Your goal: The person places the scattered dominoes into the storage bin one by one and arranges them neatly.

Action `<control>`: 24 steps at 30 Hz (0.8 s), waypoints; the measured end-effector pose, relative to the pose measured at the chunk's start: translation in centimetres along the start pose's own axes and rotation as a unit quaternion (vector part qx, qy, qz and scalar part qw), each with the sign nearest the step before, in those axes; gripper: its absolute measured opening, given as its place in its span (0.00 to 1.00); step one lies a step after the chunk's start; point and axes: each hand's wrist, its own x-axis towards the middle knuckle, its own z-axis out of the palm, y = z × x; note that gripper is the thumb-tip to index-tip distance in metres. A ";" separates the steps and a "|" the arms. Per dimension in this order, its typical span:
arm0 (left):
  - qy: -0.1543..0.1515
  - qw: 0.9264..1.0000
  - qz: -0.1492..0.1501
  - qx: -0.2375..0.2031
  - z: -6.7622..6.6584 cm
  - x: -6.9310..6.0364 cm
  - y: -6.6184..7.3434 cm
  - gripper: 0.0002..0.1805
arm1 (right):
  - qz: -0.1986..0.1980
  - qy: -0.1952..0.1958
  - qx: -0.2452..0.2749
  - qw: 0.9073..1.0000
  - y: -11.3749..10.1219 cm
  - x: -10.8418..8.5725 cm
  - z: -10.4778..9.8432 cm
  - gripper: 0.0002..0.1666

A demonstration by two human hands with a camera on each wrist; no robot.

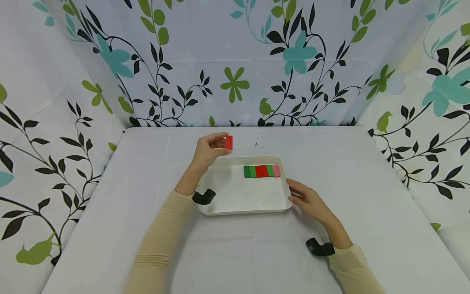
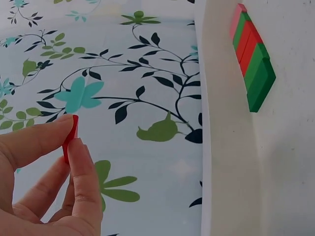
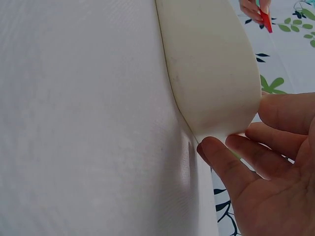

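Note:
My left hand (image 1: 210, 151) pinches a small flat red block (image 1: 229, 143) between thumb and fingertips, raised above the far left edge of a white tray (image 1: 227, 204). Edge-on, that same red block (image 2: 72, 138) looks thin in the left wrist view. Inside the tray, toward its far right corner, a row of touching flat blocks (image 1: 262, 171) runs from green through red and green to pink. My right hand (image 1: 306, 200) holds the tray's near right corner. The right wrist view has the thumb against the tray's outer wall (image 3: 216, 73) and the fingers round the corner.
A white cloth covers the table (image 1: 249, 253) beneath the tray. Behind and at both sides hangs a leaf-patterned curtain (image 1: 235, 36). Small dark specks (image 1: 256, 144) lie beyond the tray. Something yellow (image 1: 198, 183) peeks out beside the left wrist, mostly hidden.

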 end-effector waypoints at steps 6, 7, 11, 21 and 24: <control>-0.015 1.000 -0.009 -0.001 1.3 0.2 -0.7 0.29 | -0.002 0.000 0.003 1.000 -0.1 0.0 0.0 0.35; -0.017 1.000 -0.012 -0.001 1.5 0.2 -0.9 0.29 | -0.003 0.000 0.002 1.000 0.0 0.0 0.0 0.34; -0.020 0.999 -0.026 0.006 2.0 0.0 -1.6 0.29 | -0.007 0.001 -0.004 1.000 0.0 0.0 0.0 0.34; -0.028 0.998 -0.056 0.012 3.2 -0.3 -3.3 0.28 | -0.009 0.002 -0.003 1.000 -0.1 0.0 0.0 0.34; -0.026 0.997 -0.067 0.015 3.5 -0.2 -3.7 0.28 | -0.004 0.000 0.000 1.000 -0.1 0.0 0.0 0.34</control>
